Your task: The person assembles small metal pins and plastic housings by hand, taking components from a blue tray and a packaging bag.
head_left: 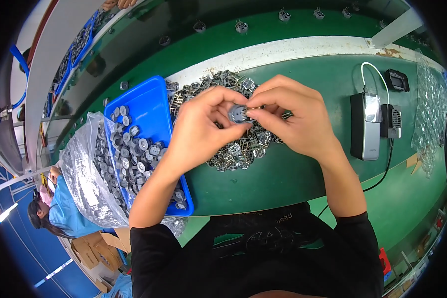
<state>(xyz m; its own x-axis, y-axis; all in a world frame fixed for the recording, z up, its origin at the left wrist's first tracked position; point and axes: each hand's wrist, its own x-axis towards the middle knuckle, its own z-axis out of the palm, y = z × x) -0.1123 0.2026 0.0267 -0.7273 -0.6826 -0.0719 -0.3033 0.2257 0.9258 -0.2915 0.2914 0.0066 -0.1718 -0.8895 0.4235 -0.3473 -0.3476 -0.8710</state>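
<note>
Over the green table (263, 193), my left hand (203, 124) is closed on a round grey plastic part (237, 113) with small holes in its face. My right hand (295, 114) pinches a small metal pin piece (254, 108) against the side of that part. Both hands meet above a heap of small metal parts with pins (233, 156). Left of my left forearm, a blue tray (156, 99) holds many round grey parts (129, 144), some of them inside a clear plastic bag (79, 159).
A black and silver box-shaped device (365, 126) with a white cable stands on the right, beside a small black unit (392, 121). Bubble wrap (424, 114) lies at the far right. Past a white ledge (283, 49), a green belt (218, 37) carries several parts. A co-worker (67, 208) sits left.
</note>
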